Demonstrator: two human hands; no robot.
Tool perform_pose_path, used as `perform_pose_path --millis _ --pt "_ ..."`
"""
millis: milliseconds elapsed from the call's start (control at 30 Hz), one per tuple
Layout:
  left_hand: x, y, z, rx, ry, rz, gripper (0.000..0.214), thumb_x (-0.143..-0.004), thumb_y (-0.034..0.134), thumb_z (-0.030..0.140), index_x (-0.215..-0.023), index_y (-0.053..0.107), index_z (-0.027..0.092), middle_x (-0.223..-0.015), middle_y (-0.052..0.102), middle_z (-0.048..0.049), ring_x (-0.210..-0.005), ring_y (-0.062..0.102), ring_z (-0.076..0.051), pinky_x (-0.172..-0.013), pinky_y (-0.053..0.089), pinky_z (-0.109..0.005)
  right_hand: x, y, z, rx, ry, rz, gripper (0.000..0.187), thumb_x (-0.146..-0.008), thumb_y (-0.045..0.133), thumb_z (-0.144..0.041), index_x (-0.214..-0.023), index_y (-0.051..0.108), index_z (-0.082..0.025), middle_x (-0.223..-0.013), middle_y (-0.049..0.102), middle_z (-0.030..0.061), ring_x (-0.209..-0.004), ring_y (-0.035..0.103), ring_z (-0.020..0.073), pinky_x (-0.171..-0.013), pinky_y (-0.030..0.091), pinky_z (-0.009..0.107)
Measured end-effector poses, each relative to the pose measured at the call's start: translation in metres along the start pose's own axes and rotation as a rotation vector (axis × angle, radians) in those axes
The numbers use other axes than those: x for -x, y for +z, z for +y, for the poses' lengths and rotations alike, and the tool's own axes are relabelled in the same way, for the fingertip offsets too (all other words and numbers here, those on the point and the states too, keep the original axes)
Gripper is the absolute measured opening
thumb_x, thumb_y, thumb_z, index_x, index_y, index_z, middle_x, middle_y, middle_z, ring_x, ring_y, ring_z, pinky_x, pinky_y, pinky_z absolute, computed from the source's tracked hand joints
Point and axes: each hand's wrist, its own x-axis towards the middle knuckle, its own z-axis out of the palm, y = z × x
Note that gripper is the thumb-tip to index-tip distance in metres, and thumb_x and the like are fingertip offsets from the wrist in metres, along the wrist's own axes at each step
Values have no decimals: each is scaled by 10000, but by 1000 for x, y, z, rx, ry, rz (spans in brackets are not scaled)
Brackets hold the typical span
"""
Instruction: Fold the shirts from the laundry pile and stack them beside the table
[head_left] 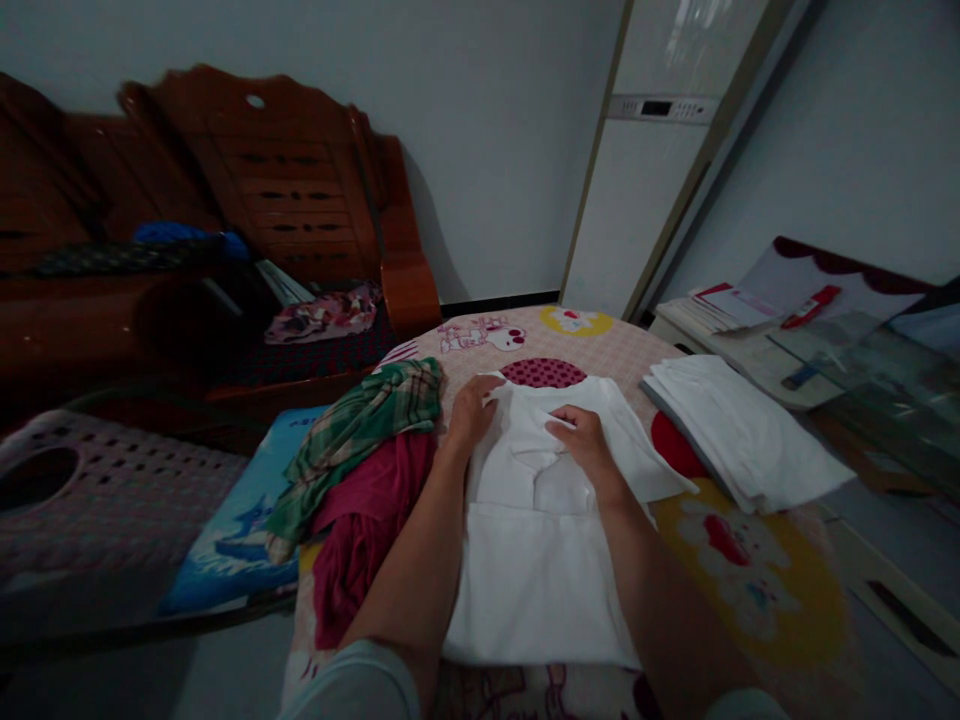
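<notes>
A white garment (540,560) lies spread on a round table with a patterned cover (750,580). My left hand (472,410) rests on the garment's upper left part, fingers curled onto the cloth near its top edge. My right hand (585,440) pinches a fold of the white cloth near the garment's middle top. Both forearms reach over the lower half of the garment.
A green plaid cloth (360,430) and a dark red cloth (367,520) lie heaped at the table's left. A stack of folded white cloths (742,430) sits at the right. A wooden bench (225,220) stands behind, a white fridge (652,150) at the back right, papers (750,310) on a side surface.
</notes>
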Motion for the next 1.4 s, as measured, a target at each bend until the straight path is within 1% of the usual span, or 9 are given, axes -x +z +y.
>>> perform_pose_path --millis 133,300,433,600,767,867,1033,1167,1400 --pt "1 2 6 32 -30 -169 338 -765 590 91 -1060 723 188 -1037 718 -66 -905 669 -174 -877 535 -306 0 3 -1 -43 7 95 300 -717 647 -431 -807 723 -155 -739 702 26 -711 622 197 -660 482 287" --pt "5 5 9 94 14 -222 388 -784 606 132 -1154 697 206 -1155 697 -73 -1018 641 -196 -933 502 -328 1 -6 -5 -19 4 -175 370 -653 744 -358 -967 742 -160 -889 737 36 -806 647 211 -718 492 292" --pt "5 -1 24 300 31 -300 433 -837 569 195 -1263 641 219 -1286 639 -83 -1035 624 -186 -860 506 -275 2 -6 -3 4 -19 -120 263 -745 655 -373 -843 755 -150 -753 712 21 -701 622 194 -652 469 282" --pt "6 -4 40 463 67 -387 420 -804 637 248 -1219 673 196 -1181 684 -87 -860 629 -160 -737 489 -238 4 1 -7 -14 -105 -190 351 -805 637 -431 -1019 745 -175 -968 741 51 -870 654 222 -789 488 321" --pt "4 -1 31 534 -13 -318 267 -789 662 336 -927 740 122 -801 690 -52 -715 594 -142 -638 447 -223 7 0 -13 60 -110 -285 526 -650 786 -355 -1133 691 -170 -1052 719 43 -933 640 226 -849 476 322" --pt "2 0 27 636 -46 -283 318 -762 690 413 -856 706 109 -664 621 -14 -610 537 -111 -581 413 -212 6 0 -11 169 -85 -297 381 -635 750 -283 -987 713 -143 -864 698 10 -771 604 181 -717 461 273" --pt "1 4 28 773 -78 -222 325 -733 725 426 -813 670 115 -673 615 -6 -611 557 -104 -603 443 -215 5 0 -12 186 -46 -282 232 -690 684 -326 -799 661 -122 -655 567 -30 -597 464 113 -547 347 218" --pt "1 9 26 831 -138 -181 328 -694 741 417 -812 666 120 -681 618 -4 -600 576 -109 -598 467 -226 7 -3 -14 177 -38 -311 302 -673 717 -354 -873 658 -135 -717 606 -18 -637 486 123 -570 361 217" --pt "2 12 23 888 -226 -124 332 -655 763 396 -812 667 119 -682 618 3 -587 583 -101 -609 489 -233 6 -3 -12 313 -53 -263 98 -681 620 -235 -684 617 -137 -624 578 -12 -600 468 123 -536 321 217"
